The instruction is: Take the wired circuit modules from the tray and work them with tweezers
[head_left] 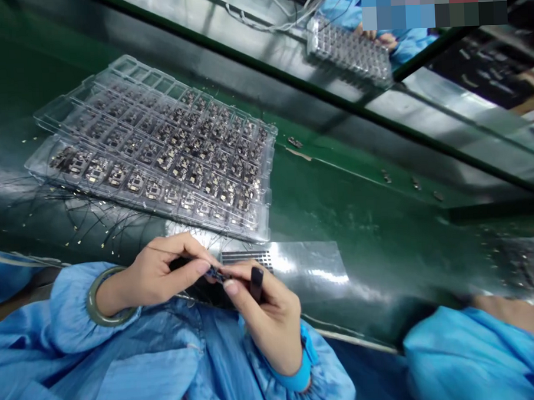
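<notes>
Head view: your left hand (157,272) and right hand (267,309) pinch a small, dark electronic part (215,275) between them, fingertips nearly meeting; uneven pressure could flick it loose, or your right's black, stick-like tool (256,283) could scrape it.

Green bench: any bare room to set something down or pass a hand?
Largest bare patch: the green bench between the clear trays on the left, the plastic sheet nearer and the loose boards beyond. Crowded: the trays, the wires before them, and nearest the wearer, where left hand and right hand hold a small dark part.
</notes>
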A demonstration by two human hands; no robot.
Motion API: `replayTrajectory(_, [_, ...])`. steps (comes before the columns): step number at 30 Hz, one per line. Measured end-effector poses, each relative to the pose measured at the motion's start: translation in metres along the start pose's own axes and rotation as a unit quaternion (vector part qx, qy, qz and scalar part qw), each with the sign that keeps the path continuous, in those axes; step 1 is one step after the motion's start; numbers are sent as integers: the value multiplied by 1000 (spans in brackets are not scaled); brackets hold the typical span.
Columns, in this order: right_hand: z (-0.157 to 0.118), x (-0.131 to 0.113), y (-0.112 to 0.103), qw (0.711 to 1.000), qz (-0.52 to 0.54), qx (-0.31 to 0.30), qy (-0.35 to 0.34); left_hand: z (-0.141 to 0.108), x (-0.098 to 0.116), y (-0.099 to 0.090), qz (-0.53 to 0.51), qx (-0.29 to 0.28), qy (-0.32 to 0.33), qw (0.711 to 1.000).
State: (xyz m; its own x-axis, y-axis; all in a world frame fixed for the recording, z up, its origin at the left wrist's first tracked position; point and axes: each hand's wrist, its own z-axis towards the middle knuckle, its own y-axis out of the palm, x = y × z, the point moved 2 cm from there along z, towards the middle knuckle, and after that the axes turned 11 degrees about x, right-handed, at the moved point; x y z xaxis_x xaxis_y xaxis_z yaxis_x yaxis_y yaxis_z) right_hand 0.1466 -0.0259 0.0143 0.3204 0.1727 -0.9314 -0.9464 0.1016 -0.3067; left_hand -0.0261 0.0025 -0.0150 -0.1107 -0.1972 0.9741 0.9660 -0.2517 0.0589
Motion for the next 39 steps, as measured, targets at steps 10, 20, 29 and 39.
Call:
replayTrajectory(10, [74,-47,-40,941,-260,-35,-215,4,-2,-4,-160,-49,-85,982])
replayTrajectory(20, [165,-37,114,730,-514,-138,-428,10,2,-6,25,-61,-85,994])
replayTrajectory(29, [149,-19,138,759,-482,-257,-355,7,4,-3,104,-110,-115,982])
replayTrajectory(39, [165,-38,83,841,-417,-149,-311,1,-6,0,102,-113,-108,982])
